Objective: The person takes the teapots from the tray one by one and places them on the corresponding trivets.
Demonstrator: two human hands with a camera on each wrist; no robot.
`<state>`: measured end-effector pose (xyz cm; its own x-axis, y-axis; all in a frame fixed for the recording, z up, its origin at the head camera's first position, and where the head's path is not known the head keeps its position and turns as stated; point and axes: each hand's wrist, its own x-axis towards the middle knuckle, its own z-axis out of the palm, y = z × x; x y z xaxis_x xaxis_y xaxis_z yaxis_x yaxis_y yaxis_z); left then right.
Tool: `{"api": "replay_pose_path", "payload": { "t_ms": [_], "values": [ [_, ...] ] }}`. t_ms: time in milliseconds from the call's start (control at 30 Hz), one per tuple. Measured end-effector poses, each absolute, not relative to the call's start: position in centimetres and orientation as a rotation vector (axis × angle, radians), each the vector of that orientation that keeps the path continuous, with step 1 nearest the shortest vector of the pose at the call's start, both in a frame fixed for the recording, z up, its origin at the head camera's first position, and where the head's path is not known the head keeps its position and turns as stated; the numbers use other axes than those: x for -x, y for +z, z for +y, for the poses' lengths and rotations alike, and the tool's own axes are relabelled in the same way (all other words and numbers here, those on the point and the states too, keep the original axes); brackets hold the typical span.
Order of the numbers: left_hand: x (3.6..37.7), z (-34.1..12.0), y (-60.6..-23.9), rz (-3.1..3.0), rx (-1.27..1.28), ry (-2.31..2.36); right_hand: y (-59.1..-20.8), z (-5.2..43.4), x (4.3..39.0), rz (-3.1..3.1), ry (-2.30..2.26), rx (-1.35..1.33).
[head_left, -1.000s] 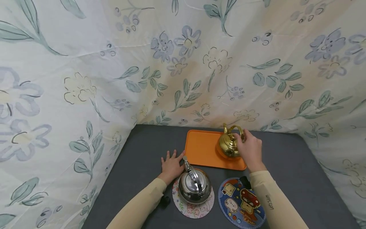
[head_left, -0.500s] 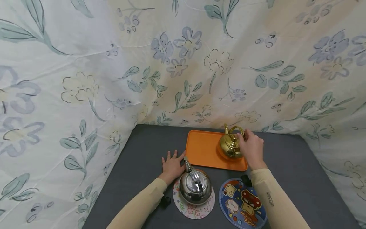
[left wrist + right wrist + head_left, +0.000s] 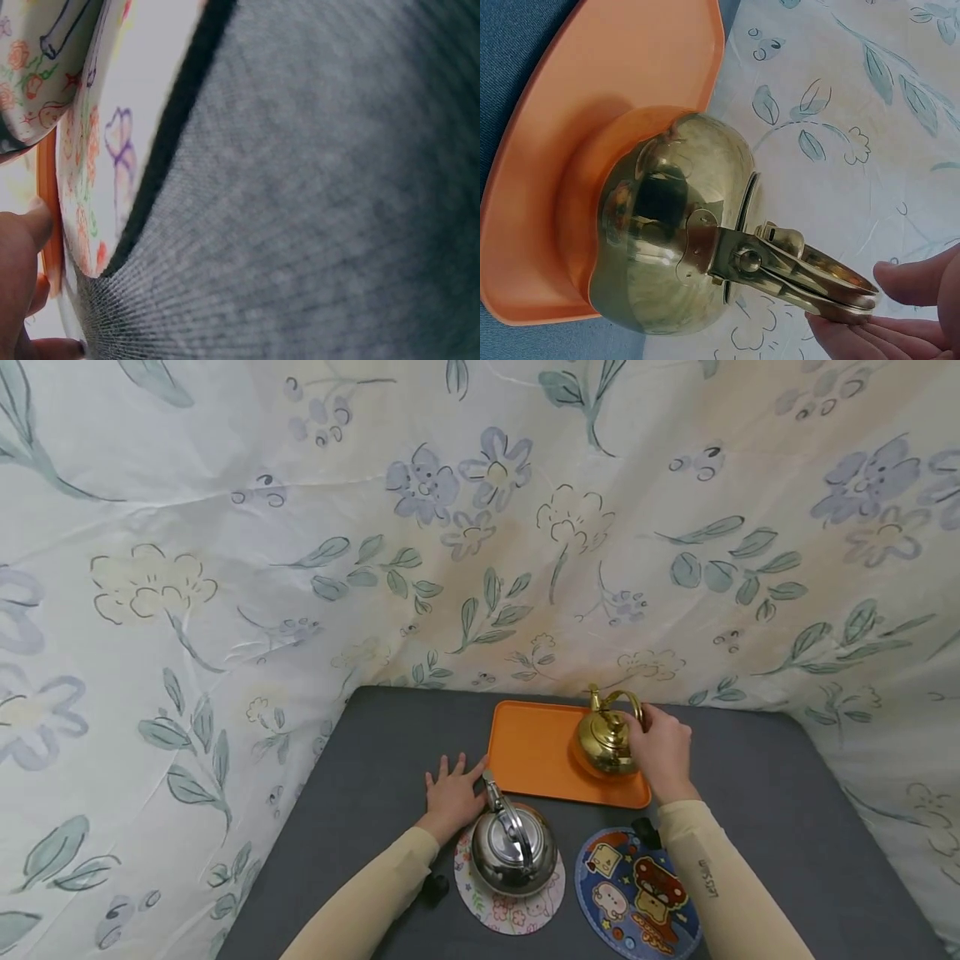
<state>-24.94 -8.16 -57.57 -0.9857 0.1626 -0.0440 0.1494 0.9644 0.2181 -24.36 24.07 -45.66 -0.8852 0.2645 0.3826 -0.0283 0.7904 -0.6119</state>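
Observation:
A gold teakettle [image 3: 602, 745] stands on the right end of an orange tray [image 3: 525, 743], its spout toward the back. My right hand [image 3: 662, 756] is at its arched handle, thumb on one side and fingers on the other, as the right wrist view shows [image 3: 922, 300]. My left hand [image 3: 452, 793] lies on the grey table with fingers spread, one fingertip right at the tray's near left corner. Beside it a silver teakettle [image 3: 513, 852] stands on a round floral mat [image 3: 506, 914], its spout toward the tray. The left wrist view shows this mat's edge [image 3: 120, 165] close up.
A round blue cartoon mat [image 3: 607, 902] lies to the right of the silver kettle, partly under my right sleeve [image 3: 720, 885]. A floral cloth [image 3: 480, 593] hangs behind and beside the grey tabletop [image 3: 765, 785].
The head view has shifted slightly. Both hands, both kettles and the tray keep their places.

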Motion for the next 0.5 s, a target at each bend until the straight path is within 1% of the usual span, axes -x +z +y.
{"api": "replay_pose_path", "payload": {
  "t_ms": [100, 500],
  "values": [
    [24.51, -8.77, -57.44, 3.049, -0.269, 0.330, -45.80, 23.66, 23.49, -2.537, 0.883, 0.220],
    [24.90, -8.99, -57.20, 3.048, -0.278, 0.360, -45.86, 23.57, 23.86, -2.551, 0.876, 0.277]
  ]
}}
